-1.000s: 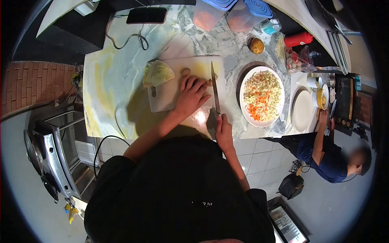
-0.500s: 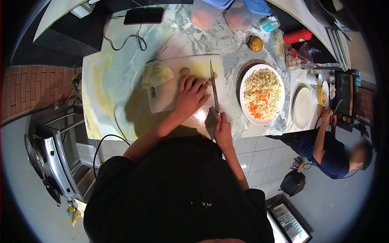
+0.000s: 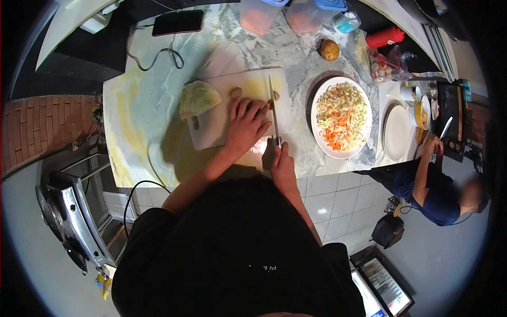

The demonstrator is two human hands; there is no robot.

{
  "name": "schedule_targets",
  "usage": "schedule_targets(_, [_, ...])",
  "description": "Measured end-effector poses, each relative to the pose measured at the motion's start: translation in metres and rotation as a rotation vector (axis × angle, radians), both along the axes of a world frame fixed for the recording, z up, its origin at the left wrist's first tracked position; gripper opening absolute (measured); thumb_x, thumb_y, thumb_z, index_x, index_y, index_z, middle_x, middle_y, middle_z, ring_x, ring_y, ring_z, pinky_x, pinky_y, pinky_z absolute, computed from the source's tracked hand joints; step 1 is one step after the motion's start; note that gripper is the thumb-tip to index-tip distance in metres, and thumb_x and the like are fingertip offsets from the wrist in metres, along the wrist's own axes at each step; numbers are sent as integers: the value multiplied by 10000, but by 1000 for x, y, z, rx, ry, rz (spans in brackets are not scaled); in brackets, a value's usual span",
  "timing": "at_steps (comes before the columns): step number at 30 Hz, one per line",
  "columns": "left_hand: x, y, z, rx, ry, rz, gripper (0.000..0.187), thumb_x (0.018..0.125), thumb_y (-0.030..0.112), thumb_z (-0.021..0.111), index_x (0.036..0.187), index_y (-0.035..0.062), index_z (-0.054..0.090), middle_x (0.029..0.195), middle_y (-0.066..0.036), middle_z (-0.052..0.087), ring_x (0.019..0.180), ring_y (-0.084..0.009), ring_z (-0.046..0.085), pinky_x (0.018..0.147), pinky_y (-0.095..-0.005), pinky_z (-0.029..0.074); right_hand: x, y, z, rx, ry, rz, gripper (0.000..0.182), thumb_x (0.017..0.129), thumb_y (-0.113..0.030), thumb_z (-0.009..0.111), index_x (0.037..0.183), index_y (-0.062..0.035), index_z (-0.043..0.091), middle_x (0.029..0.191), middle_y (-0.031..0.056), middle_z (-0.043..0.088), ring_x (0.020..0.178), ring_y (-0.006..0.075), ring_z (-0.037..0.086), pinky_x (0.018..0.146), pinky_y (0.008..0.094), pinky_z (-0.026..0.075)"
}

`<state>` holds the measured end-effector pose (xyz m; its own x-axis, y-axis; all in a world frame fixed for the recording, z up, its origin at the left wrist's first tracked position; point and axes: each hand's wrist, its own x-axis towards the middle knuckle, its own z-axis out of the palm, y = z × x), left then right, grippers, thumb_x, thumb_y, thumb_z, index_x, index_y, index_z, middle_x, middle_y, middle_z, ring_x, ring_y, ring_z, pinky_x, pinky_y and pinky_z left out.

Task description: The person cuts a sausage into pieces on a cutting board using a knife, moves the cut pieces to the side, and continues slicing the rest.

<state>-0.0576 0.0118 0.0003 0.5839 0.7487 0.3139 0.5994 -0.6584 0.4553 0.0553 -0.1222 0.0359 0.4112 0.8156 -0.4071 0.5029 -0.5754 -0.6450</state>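
Observation:
My right hand (image 3: pixel 283 168) is wrapped round the handle of a long knife (image 3: pixel 273 113), its blade pointing away from me over the right part of a white cutting board (image 3: pixel 211 129). Beside the blade, my left hand (image 3: pixel 246 127) rests on the board, its fingertips on a small brownish piece that they mostly cover. A small slice (image 3: pixel 276 95) lies just right of the blade. Another small round piece (image 3: pixel 235 93) sits above my left fingers. A cabbage wedge (image 3: pixel 199 99) lies at the board's left edge.
Right of the board is a plate of shredded vegetables (image 3: pixel 342 116). A potato (image 3: pixel 329 50), plastic containers (image 3: pixel 261 16), a red bottle (image 3: pixel 384 37) and a phone (image 3: pixel 178 22) lie farther back. At the right, a co-worker (image 3: pixel 430 185) holds another knife (image 3: pixel 447 127).
The view has shifted slightly. The knife blade now stands closer to my left fingertips, and the small slice shows to its right. The co-worker's knife has changed angle.

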Motion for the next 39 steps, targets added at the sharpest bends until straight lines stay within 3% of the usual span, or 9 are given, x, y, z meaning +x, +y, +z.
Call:
schedule_targets(18, [1, 4, 7, -59, 9, 35, 462, 892, 361, 658, 1293, 135, 614, 1303, -36, 558, 1249, -285, 464, 1153, -527, 248, 7, 20, 12, -125, 26, 21, 282, 1068, -324, 381, 1116, -46, 381, 776, 355, 623, 773, 574, 594, 618, 650, 436])
schedule_targets(21, [0, 5, 10, -55, 24, 44, 477, 896, 366, 654, 1322, 158, 600, 1301, -33, 559, 1245, -282, 466, 1149, -529, 252, 12, 16, 0, -165, 40, 34, 370, 1071, -347, 374, 1221, -11, 419, 842, 345, 642, 794, 557, 614, 646, 606, 473])
schedule_targets(23, [1, 5, 11, -37, 46, 64, 485, 900, 364, 651, 1348, 187, 590, 1292, -31, 561, 1242, -280, 467, 1144, -529, 261, 19, 6, -21, 236, 25, 73, 487, 1072, -372, 372, 1344, 27, 432, 933, 325, 656, 823, 534, 635, 691, 543, 505])
schedule_targets(24, [0, 5, 12, -35, 47, 68, 485, 900, 364, 651, 1348, 187, 590, 1292, -31, 561, 1242, -280, 467, 1144, -529, 261, 23, 11, -10, 238, 27, 77, 487, 1072, -372, 372, 1344, 27, 432, 933, 325, 656, 823, 534, 635, 691, 543, 505])
schedule_targets(26, [0, 5, 11, -8, 66, 60, 488, 903, 360, 649, 1363, 209, 583, 1283, -33, 561, 1239, -283, 467, 1140, -529, 267, 31, 26, 19, -312, 521, -159, 557, 1070, -394, 375, 1416, 40, 422, 1017, 304, 657, 855, 512, 649, 737, 486, 517])
schedule_targets(27, [0, 6, 10, -4, 66, 62, 488, 903, 360, 649, 1363, 209, 583, 1283, -33, 561, 1239, -283, 467, 1140, -529, 267, 30, 21, 12, -309, 522, -157, 557, 1070, -394, 375, 1416, 40, 422, 1017, 304, 657, 855, 512, 649, 737, 486, 517])
schedule_targets(29, [-2, 6, 5, 23, 44, 61, 479, 903, 351, 651, 1354, 202, 590, 1271, -38, 566, 1234, -285, 473, 1140, -527, 271, 24, 9, -11, -13, 220, -12, 507, 1068, -385, 377, 1345, 36, 433, 935, 327, 656, 823, 535, 635, 689, 548, 504])
schedule_targets(35, [2, 9, 6, -29, -31, 128, 370, 855, 310, 710, 1172, 130, 648, 1223, -41, 582, 1204, -277, 492, 1134, -526, 274, 4, 15, 12, -100, -50, 47, 350, 1062, -335, 394, 1162, 1, 392, 779, 355, 628, 770, 571, 601, 616, 663, 423])
schedule_targets(39, [13, 19, 8, -2, -4, 127, 378, 794, 281, 744, 1104, 95, 634, 1177, -63, 573, 1189, -283, 483, 1122, -554, 278, 18, -1, -19, -14, -54, 93, 453, 1072, -383, 363, 1316, -5, 418, 748, 302, 638, 689, 495, 645, 587, 568, 481])
